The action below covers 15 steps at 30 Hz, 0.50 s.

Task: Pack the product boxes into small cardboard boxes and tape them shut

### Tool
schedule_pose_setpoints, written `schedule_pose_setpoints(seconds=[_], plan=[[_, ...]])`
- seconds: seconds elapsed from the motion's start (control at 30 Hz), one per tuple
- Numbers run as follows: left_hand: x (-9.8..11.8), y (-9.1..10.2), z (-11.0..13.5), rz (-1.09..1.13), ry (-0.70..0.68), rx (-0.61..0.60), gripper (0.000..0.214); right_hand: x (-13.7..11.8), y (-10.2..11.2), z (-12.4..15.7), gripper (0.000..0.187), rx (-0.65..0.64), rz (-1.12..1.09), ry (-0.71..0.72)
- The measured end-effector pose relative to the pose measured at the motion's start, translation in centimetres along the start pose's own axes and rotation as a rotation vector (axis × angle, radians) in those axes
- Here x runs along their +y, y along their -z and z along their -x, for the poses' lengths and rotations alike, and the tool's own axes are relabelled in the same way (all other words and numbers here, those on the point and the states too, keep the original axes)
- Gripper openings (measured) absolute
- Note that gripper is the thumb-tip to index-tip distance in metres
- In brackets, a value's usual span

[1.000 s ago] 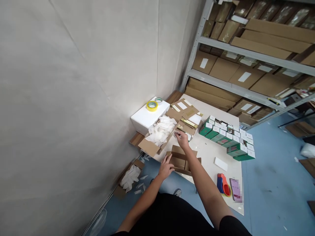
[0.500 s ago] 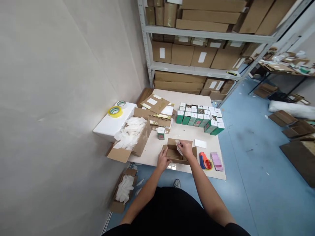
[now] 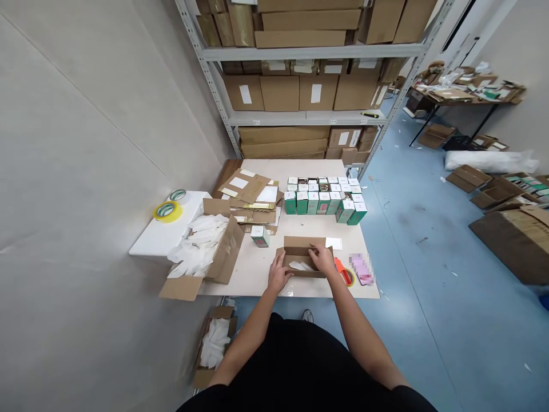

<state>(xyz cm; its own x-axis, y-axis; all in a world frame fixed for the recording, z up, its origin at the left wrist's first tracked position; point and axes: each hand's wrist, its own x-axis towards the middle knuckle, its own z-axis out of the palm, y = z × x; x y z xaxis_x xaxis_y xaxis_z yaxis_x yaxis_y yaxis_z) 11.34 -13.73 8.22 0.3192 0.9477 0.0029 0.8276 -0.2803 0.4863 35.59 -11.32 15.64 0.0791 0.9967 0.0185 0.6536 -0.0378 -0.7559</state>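
On the table before me stands an open cardboard box (image 3: 304, 242), its back flap raised. My left hand (image 3: 278, 276) grips the box's left wall near the front corner. Over the right end of the box is my right hand (image 3: 322, 260), its fingers apart and nothing visible in them. A crumpled piece of white paper (image 3: 301, 266) lies on the box's floor. Just beyond the box is a flat white card (image 3: 333, 244). A red tape dispenser (image 3: 342, 271) sits to the right, partly behind my right forearm.
At left, a larger carton (image 3: 227, 252) holds white paper, beside a white block (image 3: 146, 243) carrying tape rolls (image 3: 167, 212). A single small box (image 3: 259, 236) stands near flattened cardboard (image 3: 246, 186). Several green-white boxes (image 3: 323, 200) fill the back right. Behind is a shelf rack (image 3: 309, 118).
My right hand has let go of the white paper, which now lies inside the box. My left hand stays on the box's left side. The view has shifted to the right.
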Motion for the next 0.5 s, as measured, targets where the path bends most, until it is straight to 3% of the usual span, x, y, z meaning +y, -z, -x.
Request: schedule_pose_setpoints(seconds=[0.23, 0.4, 0.5], plan=[[-3.0, -0.1, -2.7, 0.037, -0.012, -0.061, 0.022, -1.3, -3.0, -1.7, 0.038, 0.062, -0.142, -0.007], [-4.8, -0.9, -4.2, 0.061, -0.013, -0.251, 0.038, -2.5, -5.5, -3.4, 0.045, 0.131, -0.206, -0.105], [-5.7, -0.7, -4.5, 0.104, -0.040, -0.240, 0.045, -3.5, -6.8, -4.3, 0.047, 0.112, -0.187, -0.131]])
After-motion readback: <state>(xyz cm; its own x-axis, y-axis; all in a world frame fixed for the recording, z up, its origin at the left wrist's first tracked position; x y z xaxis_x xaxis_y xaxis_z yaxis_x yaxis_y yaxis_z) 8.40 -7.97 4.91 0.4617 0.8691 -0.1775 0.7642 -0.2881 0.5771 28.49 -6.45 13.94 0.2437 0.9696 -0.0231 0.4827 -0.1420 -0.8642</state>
